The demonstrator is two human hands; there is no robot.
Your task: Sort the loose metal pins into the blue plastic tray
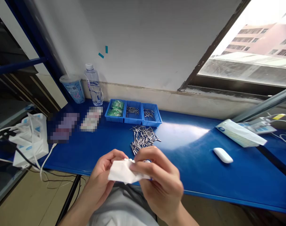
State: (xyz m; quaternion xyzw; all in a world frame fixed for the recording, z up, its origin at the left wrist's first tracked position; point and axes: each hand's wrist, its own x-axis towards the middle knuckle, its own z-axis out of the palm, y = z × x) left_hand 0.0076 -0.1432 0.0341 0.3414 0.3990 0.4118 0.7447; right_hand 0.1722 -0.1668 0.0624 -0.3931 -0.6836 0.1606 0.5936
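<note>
Both hands are close together at the table's front edge, around a folded white tissue (121,172). My left hand (101,175) has its fingers curled round the tissue's left side. Thumb and fingers of my right hand (160,179) pinch its right part. Small white bits show along the tissue's top edge, too small to name. Just beyond the hands lies a heap of thin metal pins (144,138) on the blue table (185,166). Behind the heap stand three joined blue trays: the left one (114,118) holds green packets, the middle (133,120) and right (152,123) hold metal pins.
At the back left stand a water bottle (93,84) and a patterned cup (73,89). Power strips with cables (33,141) lie far left. On the right are a white case (223,155), a tissue pack (239,133) and more cables.
</note>
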